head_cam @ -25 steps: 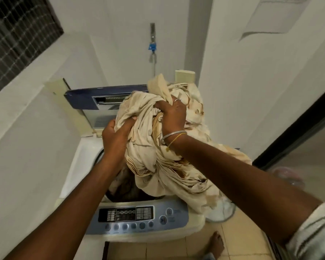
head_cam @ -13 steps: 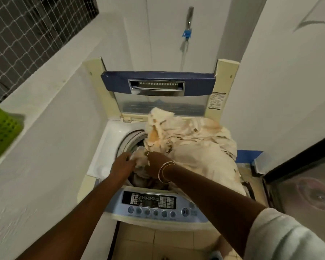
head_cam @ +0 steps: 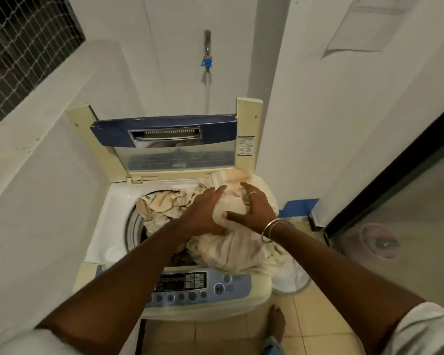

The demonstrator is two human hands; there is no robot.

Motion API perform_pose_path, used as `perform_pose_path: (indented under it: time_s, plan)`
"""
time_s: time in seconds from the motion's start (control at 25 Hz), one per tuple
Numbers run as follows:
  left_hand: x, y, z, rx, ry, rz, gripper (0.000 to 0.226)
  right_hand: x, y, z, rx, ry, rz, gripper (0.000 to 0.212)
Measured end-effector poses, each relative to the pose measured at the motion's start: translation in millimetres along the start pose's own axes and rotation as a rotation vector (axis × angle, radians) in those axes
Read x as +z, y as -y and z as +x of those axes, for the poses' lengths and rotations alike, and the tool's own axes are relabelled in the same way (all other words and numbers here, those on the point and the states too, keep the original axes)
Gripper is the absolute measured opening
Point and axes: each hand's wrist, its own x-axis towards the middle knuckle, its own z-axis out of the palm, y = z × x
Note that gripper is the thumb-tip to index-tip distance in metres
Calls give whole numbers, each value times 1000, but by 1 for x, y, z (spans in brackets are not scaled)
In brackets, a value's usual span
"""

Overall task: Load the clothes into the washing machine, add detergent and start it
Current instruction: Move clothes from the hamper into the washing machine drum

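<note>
A white top-loading washing machine [head_cam: 105, 226] stands with its blue-framed lid [head_cam: 164, 131] raised. A large cream sheet with brown print [head_cam: 162, 208] is heaped over the drum opening and spills across the machine's right side. My left hand [head_cam: 203, 213] lies flat on the heap, fingers stretched out. My right hand [head_cam: 253, 208], with bangles and a ring, cups a bulge of the sheet, fingers spread. The blue control panel [head_cam: 215, 285] sits at the front edge. No detergent is in view.
White walls hem in the machine on the left and behind. A tap with a blue fitting [head_cam: 207, 63] hangs above the lid. A white basket [head_cam: 291, 280] sits on the tiled floor to the right, near a glass door [head_cam: 400, 226]. My bare foot [head_cam: 276, 321] stands in front.
The sheet was lifted high in both fists, then lowered onto the drum. Both hands have let go of their grip and moved right, onto the part heaped at the machine's right side.
</note>
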Motion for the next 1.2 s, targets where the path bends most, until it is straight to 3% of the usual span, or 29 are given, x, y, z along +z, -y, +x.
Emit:
perform_pose_path:
  time_s: [0.08, 0.2, 0.48, 0.64, 0.72, 0.8, 0.92, 1.08, 1.2]
  plan:
    - [5, -18, 27, 0, 117, 292, 146, -9, -26, -1, 97, 37, 88, 141]
    - [15, -38, 62, -34, 229, 479, 155, -14, -65, 3, 128, 197, 0, 157]
    - [41, -42, 120, -72, 446, 589, 152, -18, -119, 40, 104, 461, -55, 166]
    - [51, -33, 130, -28, 385, 539, 151, -10, -127, 57, 65, 462, 87, 166]
    - [50, -23, 125, 12, 356, 389, 140, -8, -127, 57, 103, 400, 182, 152]
    - [45, -14, 114, 36, 298, 281, 119, -15, -120, 54, 118, 402, 202, 117]
    - [40, -4, 93, 45, 180, 230, 96, -25, -105, 52, 62, 358, -20, 68]
    - [14, 7, 57, 85, 21, 180, 75, -31, -58, 40, -59, 270, -323, 47]
    - [-21, 32, 12, 85, -105, 66, 69, -21, 6, 34, -88, 252, -211, 42]
